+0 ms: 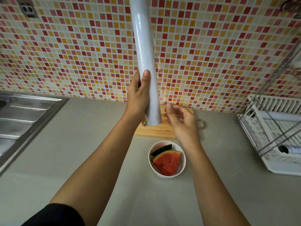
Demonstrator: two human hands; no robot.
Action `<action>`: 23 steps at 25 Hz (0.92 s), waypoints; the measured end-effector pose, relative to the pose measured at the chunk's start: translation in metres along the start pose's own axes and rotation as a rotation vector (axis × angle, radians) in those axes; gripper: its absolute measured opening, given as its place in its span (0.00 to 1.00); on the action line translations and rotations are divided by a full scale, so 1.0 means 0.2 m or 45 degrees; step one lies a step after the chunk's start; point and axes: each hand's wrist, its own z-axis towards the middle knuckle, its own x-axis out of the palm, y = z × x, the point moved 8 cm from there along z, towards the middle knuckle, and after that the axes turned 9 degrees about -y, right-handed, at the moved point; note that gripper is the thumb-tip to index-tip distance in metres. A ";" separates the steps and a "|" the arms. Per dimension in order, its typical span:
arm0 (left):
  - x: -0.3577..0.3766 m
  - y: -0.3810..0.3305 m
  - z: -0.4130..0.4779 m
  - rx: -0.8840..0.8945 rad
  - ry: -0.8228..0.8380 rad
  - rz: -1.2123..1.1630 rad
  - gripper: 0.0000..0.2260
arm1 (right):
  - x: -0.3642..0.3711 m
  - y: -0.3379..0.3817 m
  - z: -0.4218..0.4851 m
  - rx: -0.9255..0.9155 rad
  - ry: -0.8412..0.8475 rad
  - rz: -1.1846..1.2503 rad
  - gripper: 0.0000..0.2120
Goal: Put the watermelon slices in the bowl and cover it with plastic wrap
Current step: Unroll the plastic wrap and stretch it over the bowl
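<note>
A white bowl (151,162) stands on the grey counter with red watermelon slices (167,161) inside, green rind up. My left hand (138,93) grips a long white roll of plastic wrap (144,51), held upright above the counter. A thin strip of clear film (158,70) hangs loose along the roll's right side. My right hand (180,116) is just right of the roll's lower end, fingertips pinched at the bottom of that loose film. Both hands are above and behind the bowl.
A wooden cutting board (156,131) lies behind the bowl against the mosaic tile wall. A steel sink (24,115) is at the left. A white dish rack (276,136) holding another roll stands at the right.
</note>
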 end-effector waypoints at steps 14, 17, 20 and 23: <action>0.06 -0.03 -0.02 -0.011 0.074 -0.051 0.14 | 0.05 0.13 -0.09 -0.394 -0.015 -0.147 0.27; 0.08 -0.02 -0.05 0.008 0.082 -0.048 0.13 | 0.04 0.09 -0.06 -0.305 -0.123 -0.203 0.28; 0.09 -0.02 -0.05 0.013 0.087 -0.080 0.13 | 0.03 0.04 -0.04 -0.196 -0.172 -0.103 0.22; 0.08 -0.02 -0.06 0.031 0.093 -0.082 0.12 | 0.03 -0.02 -0.03 -0.045 -0.129 0.069 0.20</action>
